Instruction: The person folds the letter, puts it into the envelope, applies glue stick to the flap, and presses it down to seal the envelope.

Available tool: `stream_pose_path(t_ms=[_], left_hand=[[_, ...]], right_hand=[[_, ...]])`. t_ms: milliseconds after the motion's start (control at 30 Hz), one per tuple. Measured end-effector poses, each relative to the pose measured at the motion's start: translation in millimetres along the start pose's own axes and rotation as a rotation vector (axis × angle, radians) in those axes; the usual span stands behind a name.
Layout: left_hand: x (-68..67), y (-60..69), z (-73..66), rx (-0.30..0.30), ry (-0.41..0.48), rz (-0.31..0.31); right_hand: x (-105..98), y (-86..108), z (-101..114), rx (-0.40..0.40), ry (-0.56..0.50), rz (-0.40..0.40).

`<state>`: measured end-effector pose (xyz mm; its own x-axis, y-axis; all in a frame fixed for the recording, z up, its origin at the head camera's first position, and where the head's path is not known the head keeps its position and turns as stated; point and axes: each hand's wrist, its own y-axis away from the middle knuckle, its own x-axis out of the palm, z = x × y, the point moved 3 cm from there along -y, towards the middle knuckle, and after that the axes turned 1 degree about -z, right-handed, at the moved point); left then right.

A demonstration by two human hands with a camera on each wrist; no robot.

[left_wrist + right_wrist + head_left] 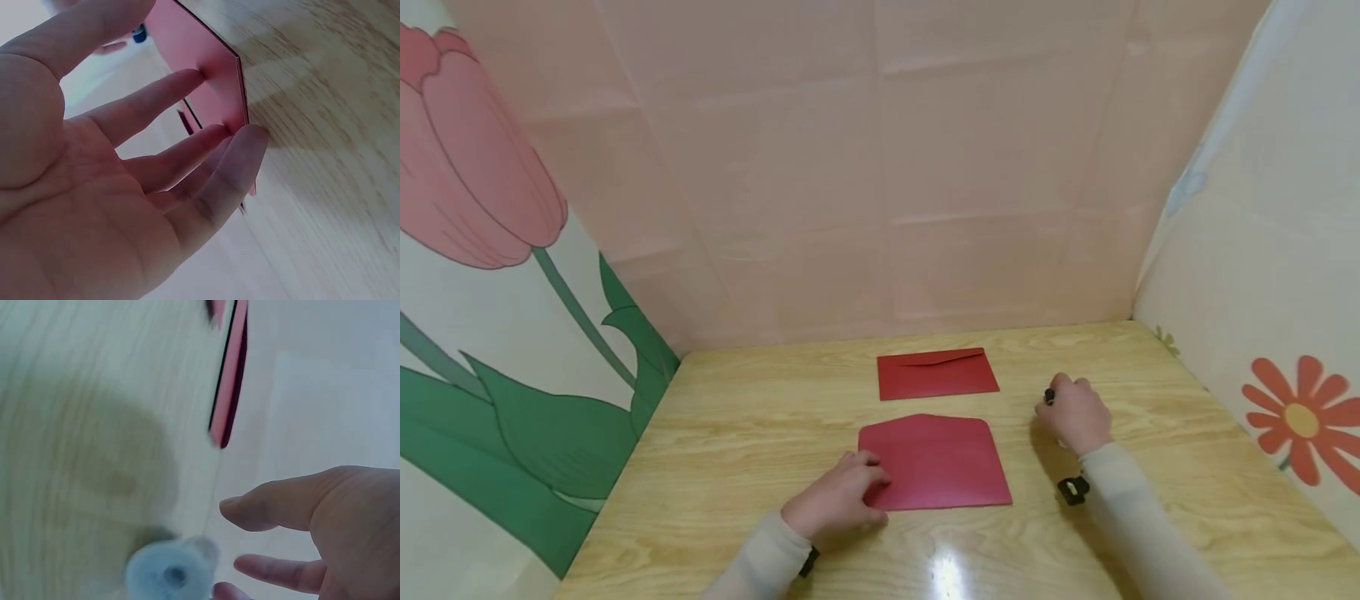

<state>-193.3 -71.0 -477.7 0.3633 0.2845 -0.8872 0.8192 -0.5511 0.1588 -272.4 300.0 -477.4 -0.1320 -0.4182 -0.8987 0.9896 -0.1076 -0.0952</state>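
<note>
A pinkish-red envelope (940, 471) lies with its flap side away from me. My left hand (838, 497) rests at its left edge; in the left wrist view the spread fingers (165, 100) touch the envelope (209, 78). To the right, my right hand (1078, 412) is bent down beside a small dark piece (1049, 397). The right wrist view has a round whitish object (165, 572) with a dark centre close to the lower fingers, while thumb and fingers (275, 503) stand apart; whether they touch it is unclear.
A second, darker red envelope (936, 377) lies farther back on the wooden table (737, 433). A pink backdrop (880, 183) rises behind the table, with flower-printed panels (1303, 421) at both sides.
</note>
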Motion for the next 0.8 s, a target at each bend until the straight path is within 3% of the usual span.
stream_pose_path(t_ms=[233,533,800], left_hand=[[-0.8,-3.3,-1.4,-0.01,-0.02,-0.005],[-0.5,-3.8,-0.4,-0.003,-0.035,0.006],[-2.0,-2.8,-0.1,0.002,-0.029,0.005]], right_hand=[[4.0,-6.3,-22.4,0.094,-0.016,0.079],[8.1,-10.9,-30.0,0.141,-0.036,0.167],[10.8,-9.9,-25.2,0.098,-0.1,0.124]])
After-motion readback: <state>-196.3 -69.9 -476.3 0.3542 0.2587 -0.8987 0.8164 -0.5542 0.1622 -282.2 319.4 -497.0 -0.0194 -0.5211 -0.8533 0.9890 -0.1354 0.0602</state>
